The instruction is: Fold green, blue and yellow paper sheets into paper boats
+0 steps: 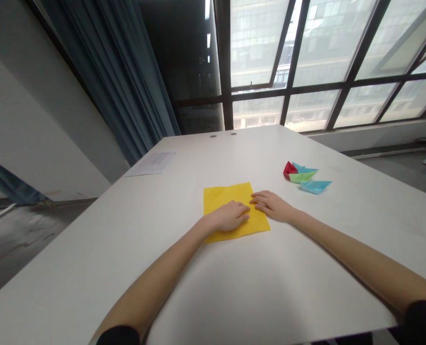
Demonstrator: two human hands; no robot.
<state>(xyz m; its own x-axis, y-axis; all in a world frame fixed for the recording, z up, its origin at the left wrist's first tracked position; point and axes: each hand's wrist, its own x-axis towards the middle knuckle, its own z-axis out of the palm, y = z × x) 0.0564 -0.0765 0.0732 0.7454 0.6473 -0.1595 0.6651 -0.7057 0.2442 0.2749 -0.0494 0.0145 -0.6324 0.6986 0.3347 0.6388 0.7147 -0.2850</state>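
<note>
A yellow sheet of paper [223,195] lies spread out on the white table, with faint creases and slightly uneven edges. My left hand [232,215] rests on the middle of the sheet, palm down, fingers stretched toward the right. Over the sheet's right edge lies my right hand [271,205], its fingers extended and pointing left onto the paper. Neither hand grips anything. The fingertips of both hands are close together, with a small gap of yellow between them.
Folded paper pieces lie to the right: a red one [289,171], a green one [302,177] and a blue one [316,187], with more blue behind. A printed sheet [153,164] lies at the far left of the white table [234,282]. Windows and a blue curtain [127,72] stand beyond.
</note>
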